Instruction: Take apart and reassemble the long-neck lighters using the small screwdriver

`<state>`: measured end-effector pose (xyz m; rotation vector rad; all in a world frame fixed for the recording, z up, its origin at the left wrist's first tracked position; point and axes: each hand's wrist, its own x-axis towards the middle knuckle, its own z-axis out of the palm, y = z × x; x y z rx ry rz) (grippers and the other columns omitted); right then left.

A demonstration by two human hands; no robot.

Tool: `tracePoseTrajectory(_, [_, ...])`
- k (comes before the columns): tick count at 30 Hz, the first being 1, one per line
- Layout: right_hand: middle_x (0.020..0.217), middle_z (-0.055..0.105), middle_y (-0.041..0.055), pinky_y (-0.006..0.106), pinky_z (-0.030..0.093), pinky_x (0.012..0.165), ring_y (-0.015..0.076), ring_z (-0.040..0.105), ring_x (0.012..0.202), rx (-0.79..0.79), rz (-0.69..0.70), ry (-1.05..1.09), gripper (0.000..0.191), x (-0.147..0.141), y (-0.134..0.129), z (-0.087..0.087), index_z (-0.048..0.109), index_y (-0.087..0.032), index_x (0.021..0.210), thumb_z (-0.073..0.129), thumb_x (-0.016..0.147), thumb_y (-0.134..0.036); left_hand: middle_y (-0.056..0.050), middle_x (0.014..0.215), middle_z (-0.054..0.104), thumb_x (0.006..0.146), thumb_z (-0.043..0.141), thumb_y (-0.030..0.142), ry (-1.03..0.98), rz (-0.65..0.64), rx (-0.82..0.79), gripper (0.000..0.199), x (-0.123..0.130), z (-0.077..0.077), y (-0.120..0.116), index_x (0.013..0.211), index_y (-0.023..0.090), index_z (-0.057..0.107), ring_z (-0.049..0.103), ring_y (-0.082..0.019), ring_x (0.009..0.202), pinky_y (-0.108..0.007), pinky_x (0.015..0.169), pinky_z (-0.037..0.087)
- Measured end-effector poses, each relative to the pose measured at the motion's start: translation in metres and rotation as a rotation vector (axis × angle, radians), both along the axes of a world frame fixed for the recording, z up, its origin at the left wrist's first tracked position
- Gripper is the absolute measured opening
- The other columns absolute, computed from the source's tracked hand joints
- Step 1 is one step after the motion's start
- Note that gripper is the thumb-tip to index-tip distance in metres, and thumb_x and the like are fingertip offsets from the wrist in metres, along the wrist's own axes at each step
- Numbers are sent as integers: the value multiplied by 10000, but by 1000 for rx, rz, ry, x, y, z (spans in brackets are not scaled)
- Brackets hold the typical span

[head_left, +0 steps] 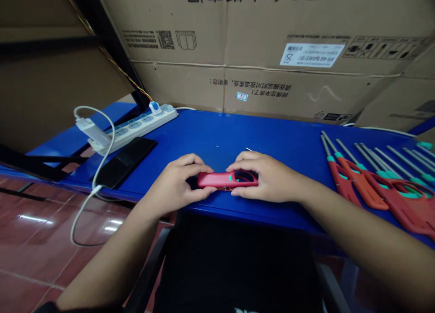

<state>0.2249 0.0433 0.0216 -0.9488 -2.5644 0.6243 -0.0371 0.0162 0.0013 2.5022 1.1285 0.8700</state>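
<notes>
Hands: left hand and right hand close together, backs upward, both clamped on the same object from opposite ends, fingertips just apart across it.

Left hand pose: wrist low and angled inward, fingers curved over the far edge, lowest digit wrapped around the near edge.

Right hand pose: wrist nearly level, fingers arched over the far edge, lowest digit pressed along the near edge.

Forearms: left forearm rising from the lower left corner, right forearm reaching in from the lower right, both bare and angled toward the centre.

Held object: red plastic lighter body, lengthwise between both hands, with an oval opening and teal inner parts at its right end; contact with the table hidden.

Location: near edge of a blue table, roughly midway along it.

Beside right hand: row of red long-nosed lighters, metal nozzles pointing away, teal collars showing, well apart from the hand.

Beside left hand: black phone, near the fingers' side of the wrist, with white cable running past it and over the table edge.

Far left: white power strip with a blue plug.

Behind: cardboard boxes against the far table edge.
</notes>
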Motion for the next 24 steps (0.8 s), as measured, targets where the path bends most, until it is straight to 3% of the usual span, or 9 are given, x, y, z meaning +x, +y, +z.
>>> tracePoseTrajectory(4, [1114, 693, 66, 408, 451, 950, 224, 622, 1035, 131, 0, -83, 325, -5, -3, -8, 714, -207, 1120, 697, 837, -366, -33, 985, 629, 820, 756, 365, 11, -16, -89, 286, 0, -5, 0, 1044, 191, 716, 622, -151, 878, -284, 827, 501])
tracePoseTrajectory(10, [1025, 708, 62, 368, 480, 845, 213, 631, 923, 115, -34, -123, 337, -8, -5, -11, 740, -195, 1110, 700, 825, -371, -49, 1115, 636, 824, 743, 374, 111, -32, -197, 430, -6, -3, 4, 1212, 207, 668, 612, -198, 1035, -325, 939, 485])
tracePoseTrajectory(17, [1004, 706, 53, 367, 457, 842, 218, 624, 918, 108, -66, -177, 343, -10, -8, -7, 750, -213, 1108, 696, 834, -412, -56, 1151, 640, 848, 705, 328, 104, -30, -213, 471, -9, -3, 4, 1299, 218, 625, 614, -203, 1059, -333, 956, 481])
tracePoseTrajectory(24, [1044, 707, 63, 382, 474, 861, 234, 628, 949, 63, -73, -199, 355, -9, -10, -5, 738, -223, 1131, 673, 844, -422, -51, 1109, 658, 839, 698, 291, 84, -62, -225, 339, -8, -2, 5, 1171, 223, 693, 625, -198, 1028, -329, 935, 492])
